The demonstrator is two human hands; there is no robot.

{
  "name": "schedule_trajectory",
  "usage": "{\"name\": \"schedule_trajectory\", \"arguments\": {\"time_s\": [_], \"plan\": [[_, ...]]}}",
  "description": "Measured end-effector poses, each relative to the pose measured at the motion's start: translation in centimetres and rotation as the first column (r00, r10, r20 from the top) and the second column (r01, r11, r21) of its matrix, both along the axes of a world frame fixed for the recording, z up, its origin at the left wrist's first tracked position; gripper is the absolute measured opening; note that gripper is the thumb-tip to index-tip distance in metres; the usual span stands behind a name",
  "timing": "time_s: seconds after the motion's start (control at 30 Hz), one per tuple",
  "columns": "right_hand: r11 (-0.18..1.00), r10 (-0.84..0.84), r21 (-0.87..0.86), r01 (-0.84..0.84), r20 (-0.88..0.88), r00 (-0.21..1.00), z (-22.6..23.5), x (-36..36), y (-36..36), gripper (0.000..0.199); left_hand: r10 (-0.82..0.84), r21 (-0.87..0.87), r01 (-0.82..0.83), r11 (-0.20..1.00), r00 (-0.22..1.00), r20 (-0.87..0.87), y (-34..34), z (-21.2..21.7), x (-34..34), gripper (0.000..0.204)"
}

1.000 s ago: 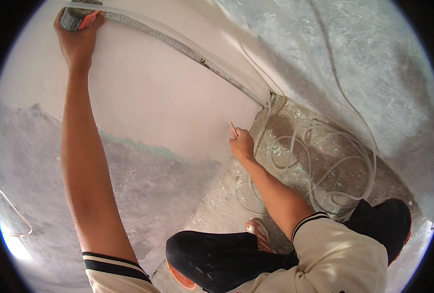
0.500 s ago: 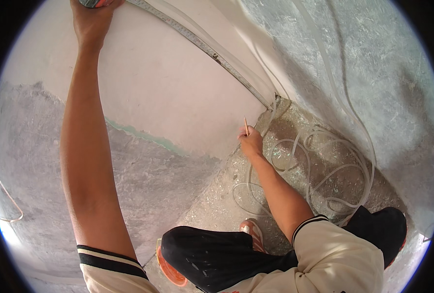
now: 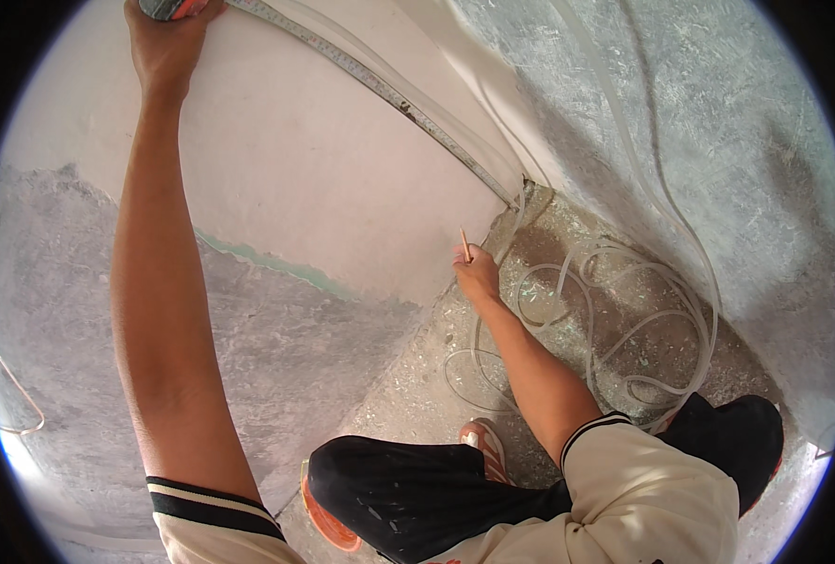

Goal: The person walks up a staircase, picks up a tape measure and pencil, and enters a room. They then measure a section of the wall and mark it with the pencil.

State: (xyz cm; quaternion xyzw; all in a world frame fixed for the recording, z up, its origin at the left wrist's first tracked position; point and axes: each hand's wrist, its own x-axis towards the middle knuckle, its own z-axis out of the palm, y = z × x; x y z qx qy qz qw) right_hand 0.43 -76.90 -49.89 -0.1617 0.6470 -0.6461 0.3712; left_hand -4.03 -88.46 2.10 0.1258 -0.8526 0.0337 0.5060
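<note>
At the top left, my left hand (image 3: 168, 47) is raised against the wall, wrapped round the red and dark case of a tape measure (image 3: 175, 7). Its metal blade (image 3: 370, 83) runs out along the white wall, down to the corner where wall meets floor. Low beside the wall, my right hand (image 3: 477, 273) is closed on a thin wooden pencil (image 3: 465, 246), tip pointing up. The pencil is apart from the blade.
Loops of clear hose (image 3: 657, 320) lie on the speckled, dusty floor (image 3: 417, 385) and rise along the right grey wall (image 3: 756, 169). The left wall's lower part is bare grey plaster (image 3: 286, 329). My bent legs (image 3: 408, 489) and orange shoe (image 3: 485, 449) are below.
The whole view has shifted slightly. The tape measure's case shows a little more at the top edge; both hands keep their holds, and the blade stays stretched to the corner.
</note>
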Motion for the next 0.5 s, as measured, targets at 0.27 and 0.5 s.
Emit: {"name": "schedule_trajectory", "arguments": {"time_s": [0.27,0.5], "plan": [[0.990,-0.140,0.005,0.141,-0.063,0.988,0.4,-3.2,-1.3,0.032,-0.022,0.043,0.022,0.999,1.000,0.004,-0.9,0.2,0.1,0.082],[0.968,-0.243,-0.027,0.251,-0.363,0.899,3.4,-6.7,-4.1,0.064,0.156,-0.147,-0.154,0.977,0.988,0.003,-2.0,0.5,0.7,0.104]]}}
